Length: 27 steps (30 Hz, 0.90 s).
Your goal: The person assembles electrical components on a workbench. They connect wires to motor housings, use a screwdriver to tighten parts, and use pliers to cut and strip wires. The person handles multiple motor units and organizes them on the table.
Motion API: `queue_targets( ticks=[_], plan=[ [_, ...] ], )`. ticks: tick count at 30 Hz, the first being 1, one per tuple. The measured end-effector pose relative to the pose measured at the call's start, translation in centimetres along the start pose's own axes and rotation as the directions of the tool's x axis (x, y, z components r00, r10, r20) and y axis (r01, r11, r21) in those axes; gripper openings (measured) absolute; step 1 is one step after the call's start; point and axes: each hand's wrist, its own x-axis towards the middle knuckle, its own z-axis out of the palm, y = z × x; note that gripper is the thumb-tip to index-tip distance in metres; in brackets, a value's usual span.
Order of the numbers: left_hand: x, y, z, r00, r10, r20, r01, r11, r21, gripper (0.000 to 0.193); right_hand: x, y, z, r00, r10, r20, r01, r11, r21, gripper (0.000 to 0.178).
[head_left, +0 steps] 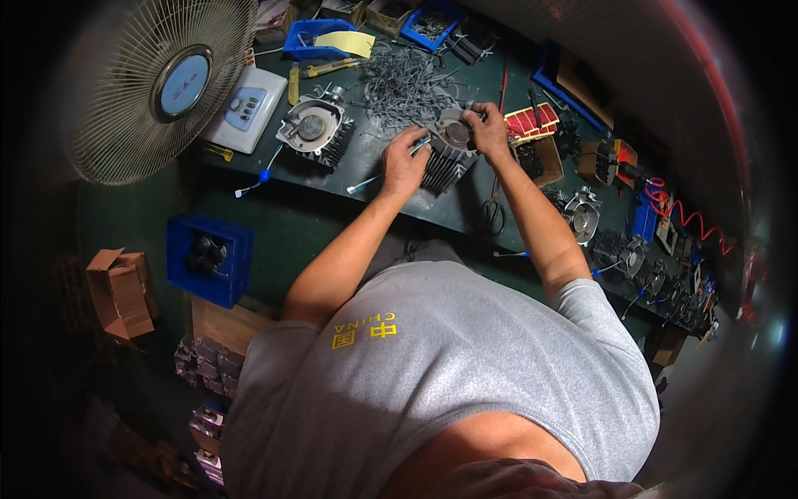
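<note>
In front of me on the bench sits a finned metal motor housing (449,166), its round opening facing up. My left hand (404,165) is at its left side, fingers closed in a pinch on a thin blue and white cable (420,144). A white plug (352,189) sticks out to the left of that hand. My right hand (490,131) is at the far right rim of the housing, fingers curled together; what they pinch is hidden. A pile of grey cable ties (407,83) lies just beyond the housing.
Left on the bench stands another finned housing (314,129) with a cable, beside a large fan (183,81). Scissors (493,214), red label sheets (532,122) and more housings (583,218) lie right. Blue bins (432,23) line the back; a blue crate (209,258) stands below left.
</note>
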Motion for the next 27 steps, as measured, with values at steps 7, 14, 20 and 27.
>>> queue_targets(
  ticks=[7, 14, 20, 27],
  plan=[
    [1.5, -1.8, -2.9, 0.915, -0.329, 0.232, 0.312, 0.944, 0.107, 0.014, -2.0, -2.1, 0.6, 0.996, -0.079, 0.029, 0.080, 0.997, -0.023, 0.038],
    [2.0, -2.6, -5.4, 0.702, -0.483, 0.524, 0.493, 0.860, 0.132, 0.028, -3.5, -2.7, 0.4, 0.988, -0.157, 0.013, 0.157, 0.988, 0.003, 0.038],
    [1.4, -1.5, -5.7, 0.447, -0.586, 0.676, 0.828, 0.557, -0.064, 0.029, -4.8, -2.4, 0.0, 0.982, -0.187, -0.030, 0.187, 0.982, -0.015, 0.036],
    [-0.3, -3.4, -5.5, 0.525, -0.523, 0.671, 0.799, 0.575, -0.176, 0.020, -6.7, -3.9, -0.9, 0.980, -0.193, -0.038, 0.193, 0.981, -0.003, 0.034]
  ],
)
